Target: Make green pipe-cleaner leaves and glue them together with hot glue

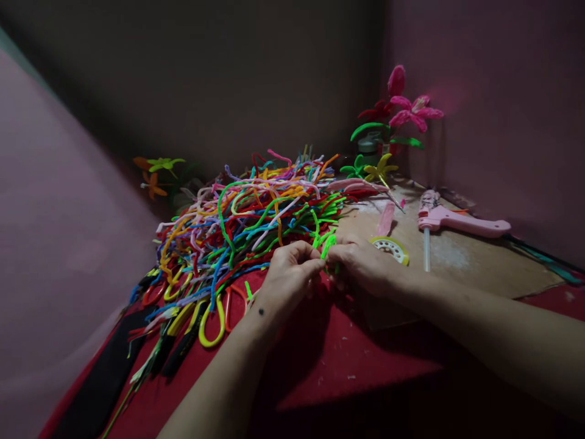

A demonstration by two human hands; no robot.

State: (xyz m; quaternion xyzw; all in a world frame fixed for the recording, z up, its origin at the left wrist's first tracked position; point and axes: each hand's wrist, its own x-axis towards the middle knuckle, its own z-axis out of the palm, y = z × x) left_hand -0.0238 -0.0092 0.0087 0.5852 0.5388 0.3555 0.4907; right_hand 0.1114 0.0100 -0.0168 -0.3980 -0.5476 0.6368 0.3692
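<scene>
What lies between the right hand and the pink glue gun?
Head view: a yellow-rimmed white reel lies between the right hand and the pink glue gun, partly hidden by the hand, then cardboard.

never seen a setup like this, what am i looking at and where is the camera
There is no machine here: the person's own bare hands do the work, and the single picture comes from a camera worn on the head, looking forward and down. The left hand and right hand meet in the middle, fingers pinching a bright green fuzzy stem. On the red cloth lies a big heap of multicoloured fuzzy stems, with yellow-looped handles poking out beside it. To the right, a pink glue gun rests on a brown board, and pink fuzzy flowers stand behind.
</scene>
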